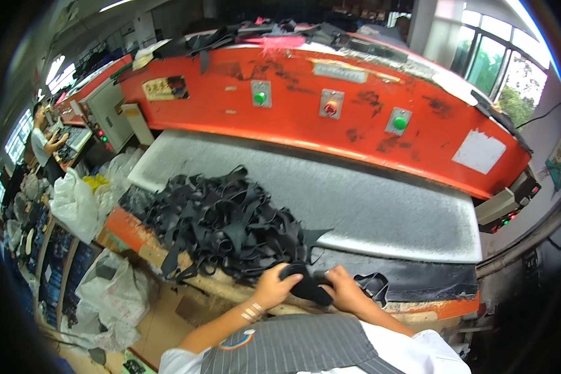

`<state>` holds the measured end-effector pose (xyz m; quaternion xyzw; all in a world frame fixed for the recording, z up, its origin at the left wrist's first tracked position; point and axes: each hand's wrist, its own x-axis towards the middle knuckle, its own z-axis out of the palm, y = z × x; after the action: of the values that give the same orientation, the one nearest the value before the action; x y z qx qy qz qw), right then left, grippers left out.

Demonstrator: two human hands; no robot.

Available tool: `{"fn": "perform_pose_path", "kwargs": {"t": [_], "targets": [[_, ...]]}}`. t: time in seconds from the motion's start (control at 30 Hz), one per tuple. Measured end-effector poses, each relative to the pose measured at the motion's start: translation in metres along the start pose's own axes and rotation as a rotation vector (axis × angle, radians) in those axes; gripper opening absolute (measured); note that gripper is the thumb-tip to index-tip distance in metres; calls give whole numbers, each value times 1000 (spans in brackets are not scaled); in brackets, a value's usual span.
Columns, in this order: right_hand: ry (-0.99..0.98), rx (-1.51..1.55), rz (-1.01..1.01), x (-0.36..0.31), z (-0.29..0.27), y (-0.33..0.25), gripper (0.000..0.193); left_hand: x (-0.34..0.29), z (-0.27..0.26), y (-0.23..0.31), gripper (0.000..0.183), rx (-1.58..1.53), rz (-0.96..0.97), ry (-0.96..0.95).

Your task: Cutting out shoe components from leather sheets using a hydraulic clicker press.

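Close to my body, at the front edge of the machine bed, my left hand is closed on a curved black piece of sheet material. My right hand grips the other side of this black piece, its fingers closed near the top edge. Just beyond and to the left lies a big tangled heap of black offcut strips. A looped black strip rests right of my right hand, on a flat dark sheet.
Behind the heap is a grey metal press bed under an orange machine beam with a red button and green buttons. White plastic bags stand at left. Farther off, another person stands beside a machine.
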<state>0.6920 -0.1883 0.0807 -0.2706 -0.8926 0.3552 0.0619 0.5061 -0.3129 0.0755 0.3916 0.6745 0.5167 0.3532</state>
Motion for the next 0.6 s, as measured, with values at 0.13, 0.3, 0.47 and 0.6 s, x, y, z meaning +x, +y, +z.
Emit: {"fn": "perform_pose_path", "kwargs": {"t": [0.13, 0.3, 0.47, 0.6], "targets": [[-477, -500, 37, 15, -13, 18, 43, -24, -47, 9, 20, -325, -29, 225], [-309, -377, -407, 122, -120, -12, 46, -103, -101, -20, 27, -865, 12, 709], [174, -428, -358, 271, -179, -60, 35, -209, -92, -109, 27, -1086, 67, 915], [207, -632, -365, 330, -307, 119, 29, -310, -16, -218, 32, -1343, -42, 1362]]}}
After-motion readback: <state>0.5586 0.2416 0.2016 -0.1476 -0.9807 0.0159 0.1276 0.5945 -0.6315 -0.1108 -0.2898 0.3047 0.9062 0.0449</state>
